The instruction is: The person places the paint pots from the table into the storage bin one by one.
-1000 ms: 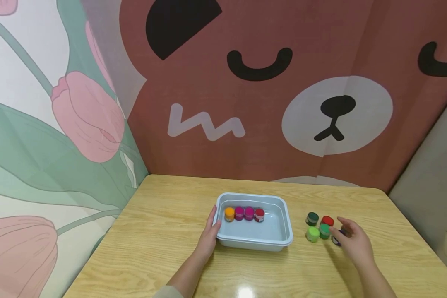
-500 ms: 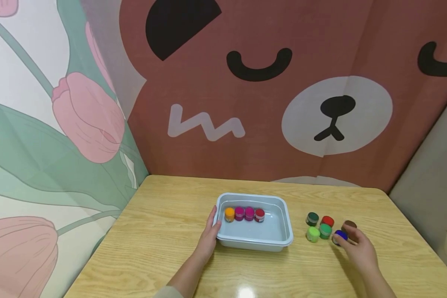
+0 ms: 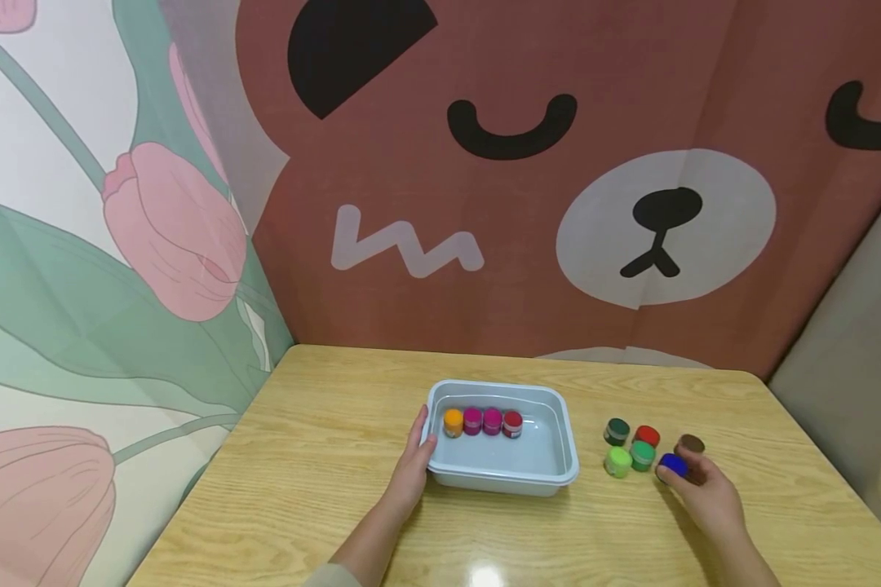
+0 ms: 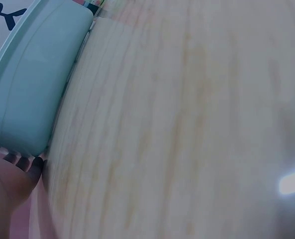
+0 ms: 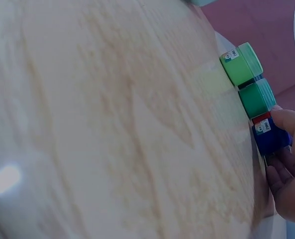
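My left hand (image 3: 409, 466) holds the left side of a light blue plastic tray (image 3: 493, 481), its thumb at the rim; the left wrist view shows its fingertips by the outer wall (image 4: 33, 94). Inside stand an orange paint jar (image 3: 453, 422), two magenta paint jars (image 3: 473, 421) and a dark red one (image 3: 512, 423) in a row. To the right of the tray, my right hand (image 3: 710, 495) pinches a blue paint jar (image 3: 673, 466) between thumb and fingers. The right wrist view shows this blue jar (image 5: 270, 137) with its label, beside a green jar (image 5: 257, 98).
Around the blue jar stand light green (image 3: 618, 461), green (image 3: 642, 456), dark green (image 3: 617, 431), red (image 3: 648, 437) and brown (image 3: 691, 444) paint jars, close together on the wooden table (image 3: 352, 391). A bear-print cloth (image 3: 514, 318) hangs behind the table.
My right hand has drawn back slightly to the right, baring the brown jar behind it, and its thumb and fingers have come round the blue jar. The left hand and tray stay put.
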